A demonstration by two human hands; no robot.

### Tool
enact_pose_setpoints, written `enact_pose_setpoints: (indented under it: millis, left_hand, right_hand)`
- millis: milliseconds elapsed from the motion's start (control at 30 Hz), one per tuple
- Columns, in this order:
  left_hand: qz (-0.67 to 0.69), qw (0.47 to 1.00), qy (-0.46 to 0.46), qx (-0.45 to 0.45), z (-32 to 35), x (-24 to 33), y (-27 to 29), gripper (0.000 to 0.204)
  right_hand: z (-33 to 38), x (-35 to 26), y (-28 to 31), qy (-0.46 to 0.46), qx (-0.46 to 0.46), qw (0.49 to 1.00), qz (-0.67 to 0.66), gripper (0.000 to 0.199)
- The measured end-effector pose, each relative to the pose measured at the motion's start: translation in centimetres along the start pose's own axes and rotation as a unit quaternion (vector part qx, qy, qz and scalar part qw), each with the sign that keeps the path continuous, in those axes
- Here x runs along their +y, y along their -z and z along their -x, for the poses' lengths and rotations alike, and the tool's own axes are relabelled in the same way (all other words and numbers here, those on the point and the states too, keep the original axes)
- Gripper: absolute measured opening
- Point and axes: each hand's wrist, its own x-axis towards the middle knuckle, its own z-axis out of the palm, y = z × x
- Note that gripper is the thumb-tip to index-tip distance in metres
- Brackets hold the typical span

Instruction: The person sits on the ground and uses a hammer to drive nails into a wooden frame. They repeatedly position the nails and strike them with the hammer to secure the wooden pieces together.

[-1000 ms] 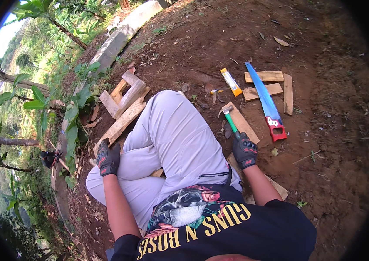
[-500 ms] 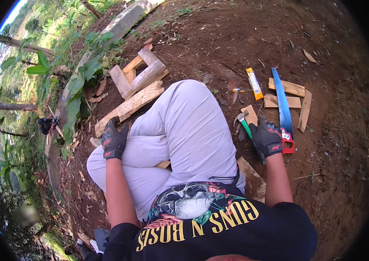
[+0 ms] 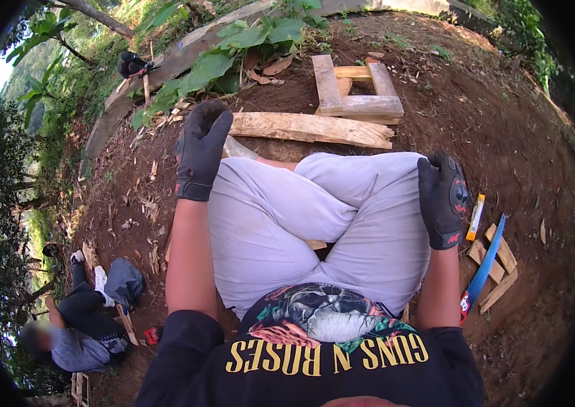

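Both my hands wear dark gloves with red marks. My left hand (image 3: 201,152) is raised beside my left knee, thumb apart from the fingers and nothing visible in it. It overlaps the left end of a rough wooden plank (image 3: 308,129) on the soil; whether they touch is unclear. My right hand (image 3: 442,198) is by my right knee, thumb spread from partly bent fingers, with nothing seen in it. Beyond the plank lies a squarish frame of wood pieces (image 3: 362,105). The hammer is out of sight.
To the right lie a blue-bladed handsaw (image 3: 486,264), short wood pieces (image 3: 501,288) and a yellow packet (image 3: 475,217). A person (image 3: 91,329) sits at the lower left near a grey bag (image 3: 125,281). Another person (image 3: 135,66) is at the upper left. Leafy plants (image 3: 213,68) border the soil.
The view has swung to the right-hand side's opposite, showing more on the left. My right hand has left the hammer and come to my right knee. My left hand has risen.
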Motion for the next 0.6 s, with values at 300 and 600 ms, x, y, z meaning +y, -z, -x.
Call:
enact_pose_setpoints:
  millis: [300, 600]
  left_hand:
    - [-0.400, 0.849, -0.051, -0.341, -5.1, -4.7, -15.4, 0.094]
    - [-0.485, 0.767, -0.136, -0.397, -7.3, -10.9, -20.2, 0.090]
  right_hand:
    - [-14.2, 3.3, -8.2, 0.076, -0.328, 0.927, 0.165, 0.036]
    - [-12.7, 18.1, -11.7, 0.286, -0.319, 0.877, 0.217, 0.037]
